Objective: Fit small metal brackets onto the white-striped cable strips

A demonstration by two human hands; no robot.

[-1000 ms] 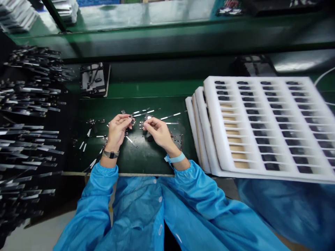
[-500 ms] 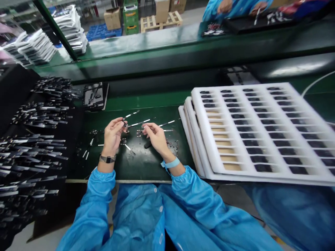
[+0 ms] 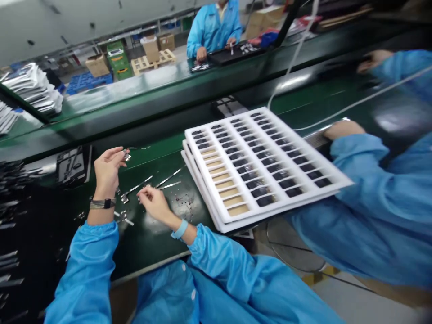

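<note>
My left hand (image 3: 107,173) is raised a little over the green bench, thumb and fingers pinched on a small flex cable (image 3: 127,156) with metal pieces and a thin silver strip pointing right. Lower and to the right, my right hand (image 3: 155,204) is closed with its fingertips together near the bench top. What it pinches, if anything, is too small to make out. Between the hands lies a loose flex cable with a silver strip (image 3: 137,186). More strips (image 3: 170,185) stick out past my right hand, and another small part (image 3: 123,218) lies below.
Stacked white foam trays (image 3: 205,168) with black parts in slots stand at right. Many strips lie on a black surface (image 3: 37,238) at left. A dark box (image 3: 72,165) sits behind. A co-worker's arm (image 3: 357,148) is beside the trays; another person (image 3: 214,31) works across the bench.
The view has swung right, so everything sits farther left. My left hand has risen away from my right hand with the flex cable. A neighbour's arms have come into view.
</note>
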